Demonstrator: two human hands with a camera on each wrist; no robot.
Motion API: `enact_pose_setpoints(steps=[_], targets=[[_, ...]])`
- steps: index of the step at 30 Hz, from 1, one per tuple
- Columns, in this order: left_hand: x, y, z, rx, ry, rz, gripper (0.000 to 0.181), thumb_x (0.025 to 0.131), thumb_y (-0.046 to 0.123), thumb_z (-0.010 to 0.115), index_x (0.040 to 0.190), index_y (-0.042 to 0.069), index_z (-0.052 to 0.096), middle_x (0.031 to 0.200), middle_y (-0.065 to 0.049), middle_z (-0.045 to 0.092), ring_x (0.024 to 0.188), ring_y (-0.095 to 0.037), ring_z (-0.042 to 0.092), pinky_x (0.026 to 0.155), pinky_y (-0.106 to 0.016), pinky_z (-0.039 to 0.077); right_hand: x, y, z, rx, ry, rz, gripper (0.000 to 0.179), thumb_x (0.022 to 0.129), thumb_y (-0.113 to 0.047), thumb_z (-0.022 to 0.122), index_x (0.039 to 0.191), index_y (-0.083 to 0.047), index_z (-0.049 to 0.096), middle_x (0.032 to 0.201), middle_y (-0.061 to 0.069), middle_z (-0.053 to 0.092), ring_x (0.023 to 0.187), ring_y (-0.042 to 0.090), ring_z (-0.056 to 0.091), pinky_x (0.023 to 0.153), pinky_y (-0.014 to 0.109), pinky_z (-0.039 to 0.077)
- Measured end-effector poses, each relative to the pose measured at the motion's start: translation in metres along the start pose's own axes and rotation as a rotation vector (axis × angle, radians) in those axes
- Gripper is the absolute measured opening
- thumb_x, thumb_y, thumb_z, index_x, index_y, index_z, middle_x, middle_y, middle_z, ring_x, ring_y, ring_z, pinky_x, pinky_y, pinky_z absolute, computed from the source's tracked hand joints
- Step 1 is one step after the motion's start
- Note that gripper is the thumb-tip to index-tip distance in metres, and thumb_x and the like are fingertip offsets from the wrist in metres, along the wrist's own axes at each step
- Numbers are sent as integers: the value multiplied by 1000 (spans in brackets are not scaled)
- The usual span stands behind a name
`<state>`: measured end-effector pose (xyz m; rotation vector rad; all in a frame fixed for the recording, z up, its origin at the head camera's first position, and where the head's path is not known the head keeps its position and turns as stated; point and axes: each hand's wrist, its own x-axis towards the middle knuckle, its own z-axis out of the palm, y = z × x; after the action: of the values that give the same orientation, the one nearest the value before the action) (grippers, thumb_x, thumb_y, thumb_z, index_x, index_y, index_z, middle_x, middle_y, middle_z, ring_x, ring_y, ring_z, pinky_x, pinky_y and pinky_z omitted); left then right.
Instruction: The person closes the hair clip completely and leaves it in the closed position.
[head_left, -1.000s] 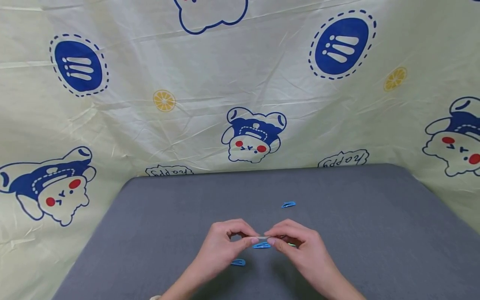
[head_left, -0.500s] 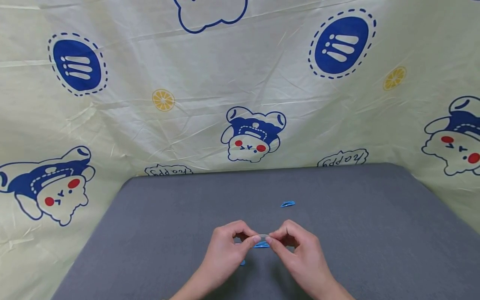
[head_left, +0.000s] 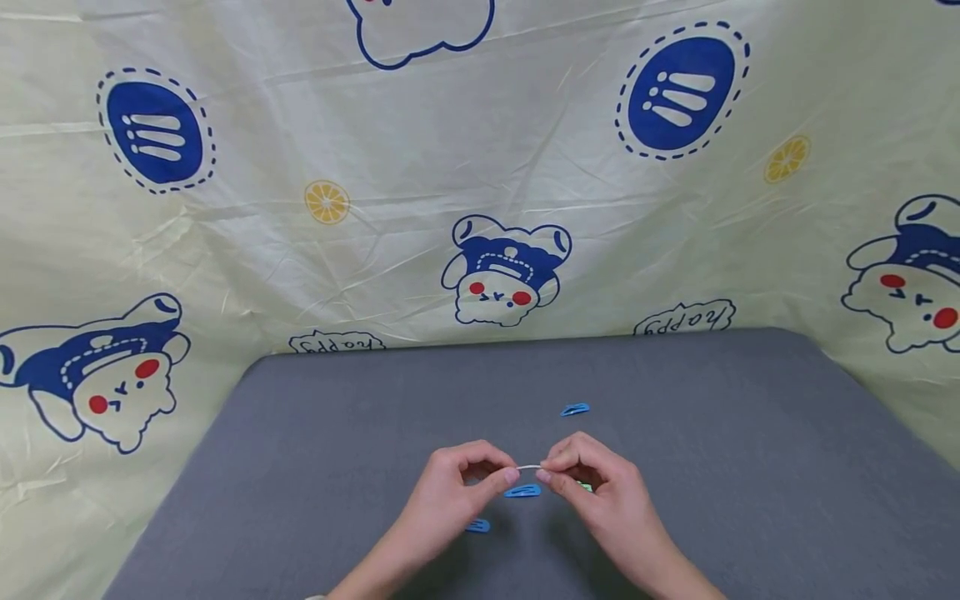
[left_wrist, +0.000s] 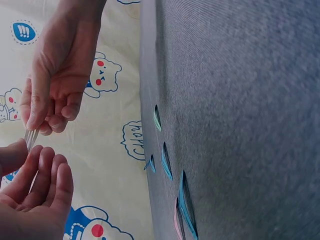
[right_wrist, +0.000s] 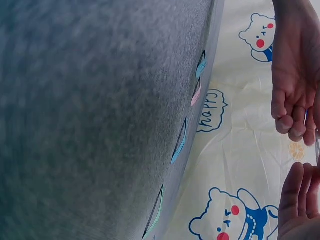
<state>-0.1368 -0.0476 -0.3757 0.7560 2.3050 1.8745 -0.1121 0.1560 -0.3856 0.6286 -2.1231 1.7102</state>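
A pale, narrow snap hair clip is stretched between my two hands above the table, showing as a thin, slightly arched edge in the head view. My left hand pinches one end with thumb and fingertips. Its other end is pinched by my right hand. Below the hands, one blue hair clip lies on the cloth, and another blue hair clip is partly hidden behind the left hand. A green hair clip peeks out behind the right fingers. The left wrist view also reveals a pink hair clip.
Farther back on the grey tabletop lies one more blue hair clip. A pale curtain with cartoon prints hangs behind the table's far edge.
The held clip arched between the fingertips half a second ago and now looks flatter. Both hands have tilted slightly, and the green clip shows again. The clips on the table stay put.
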Motion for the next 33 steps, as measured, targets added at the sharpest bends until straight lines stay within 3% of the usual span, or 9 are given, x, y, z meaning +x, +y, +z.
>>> enact_pose_setpoints(steps=[4, 9, 14, 17, 24, 27, 33], targets=[[1, 0, 0, -90, -43, -51, 7, 91, 10, 70, 96, 4, 73, 89, -6, 69, 75, -11, 63, 69, -21, 47, 0, 0, -1, -20, 9, 1, 16, 85, 1, 74, 90, -14, 71, 92, 3, 63, 79, 18, 63, 69, 28, 55], [0, -1, -1, -116, -63, -67, 7, 91, 6, 70, 96, 2, 72, 88, -7, 69, 74, -9, 62, 68, -20, 47, 0, -2, -3, -9, -9, 75, 8, 85, -5, 76, 91, -10, 73, 92, 3, 65, 77, 18, 64, 69, 30, 56], [1, -2, -3, -126, -63, -85, 10, 89, 5, 71, 98, -1, 72, 89, -11, 69, 73, -10, 62, 69, -21, 48, 1, -3, -6, -26, -33, 95, 9, 85, -11, 77, 93, -15, 75, 93, 0, 67, 81, 18, 65, 71, 30, 55], [2, -5, -4, -91, -64, -84, 10, 89, 6, 72, 97, -1, 72, 89, -9, 70, 74, -13, 63, 70, -22, 49, 2, -3, -7, -43, -51, 115, 9, 85, -16, 77, 93, -19, 75, 93, -2, 68, 83, 18, 64, 72, 31, 55], [1, -11, -5, 95, -56, -48, 7, 89, 9, 74, 93, 14, 73, 87, 7, 69, 78, -11, 64, 72, -27, 52, 2, -2, -9, -180, -101, 198, 18, 83, -21, 79, 98, -27, 71, 91, -9, 67, 81, 12, 65, 72, 31, 55], [1, -11, -6, 148, -58, -31, 10, 88, 7, 73, 93, 15, 74, 88, 7, 69, 80, -9, 63, 74, -27, 52, 4, -1, -11, -239, -138, 202, 20, 83, -18, 79, 99, -29, 72, 92, -12, 66, 81, 10, 64, 72, 30, 55], [1, -11, -7, 195, -83, 2, 10, 89, 5, 72, 92, 14, 74, 89, 5, 68, 81, -7, 62, 75, -27, 52, 5, 3, -13, -247, -223, 207, 21, 84, -12, 78, 96, -28, 73, 91, -13, 66, 77, 10, 63, 72, 30, 55]])
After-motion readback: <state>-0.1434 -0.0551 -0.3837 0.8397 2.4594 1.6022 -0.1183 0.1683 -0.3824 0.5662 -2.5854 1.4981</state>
